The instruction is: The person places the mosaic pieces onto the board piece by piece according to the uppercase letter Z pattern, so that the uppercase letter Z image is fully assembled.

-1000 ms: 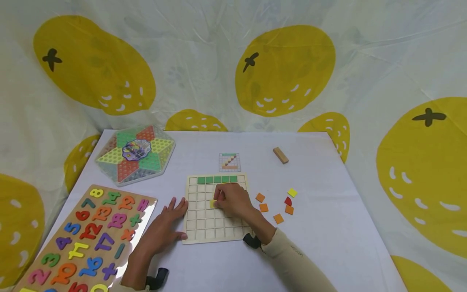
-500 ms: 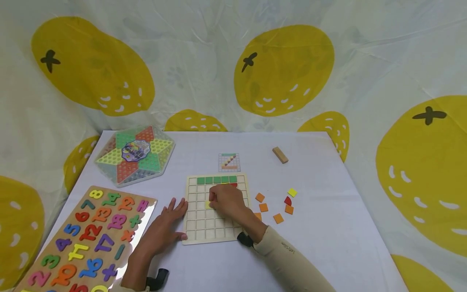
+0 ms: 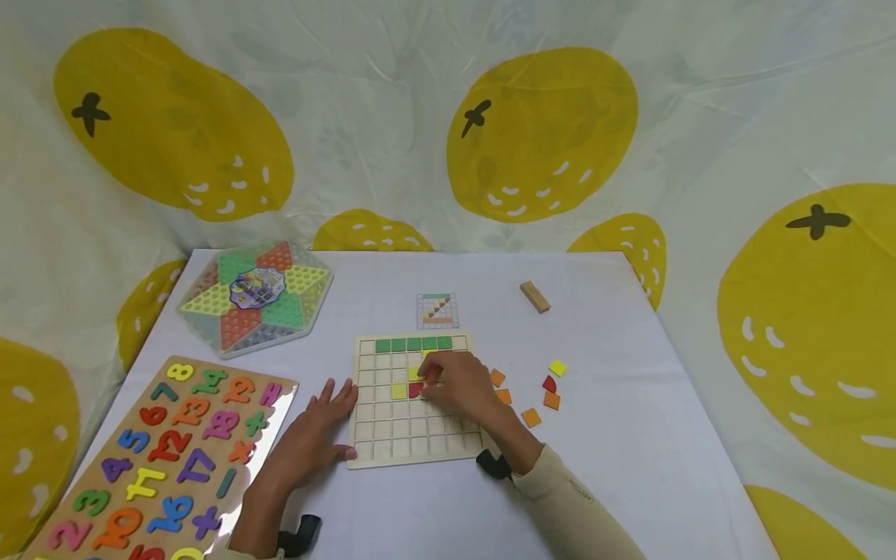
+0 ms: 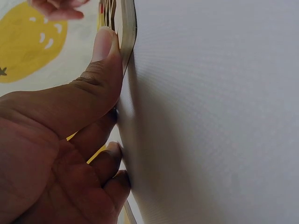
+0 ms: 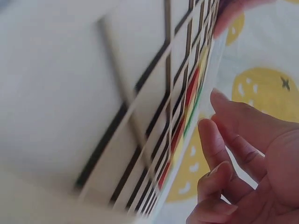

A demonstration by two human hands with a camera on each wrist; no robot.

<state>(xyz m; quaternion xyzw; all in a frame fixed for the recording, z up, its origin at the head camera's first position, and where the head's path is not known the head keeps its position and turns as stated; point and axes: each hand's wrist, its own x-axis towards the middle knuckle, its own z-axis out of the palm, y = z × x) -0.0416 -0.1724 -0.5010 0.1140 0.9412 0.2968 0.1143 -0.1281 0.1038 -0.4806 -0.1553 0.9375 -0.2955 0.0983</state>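
A wooden grid board [image 3: 381, 449] lies on the table with a row of green tiles [image 3: 414, 344] along its top. Lower down, a yellow tile [image 3: 398, 392] sits in a cell beside a red quarter-round piece [image 3: 414, 390], with another yellow tile [image 3: 414, 374] above. My left hand [image 3: 315, 435] rests at the board's left edge, fingers spread, thumb [image 4: 105, 51] against the rim. Over the board's middle, just right of the red piece, is my right hand [image 3: 463, 389]. In the right wrist view its loosely bent fingers [image 5: 215, 140] stand off the board with nothing between them.
Several orange tiles [image 3: 531, 418], a yellow tile [image 3: 558, 368] and a red piece [image 3: 549, 384] lie right of the board. Behind it are a pattern card [image 3: 437, 311] and a wooden block [image 3: 535, 297]. A number puzzle [image 3: 199, 439] and star-patterned game board [image 3: 287, 309] lie left.
My right hand first shifted left with the yellow tile at its fingertips, then drew back right. That tile now sits in its cell, and the red piece beside it shows. The left hand stayed put.
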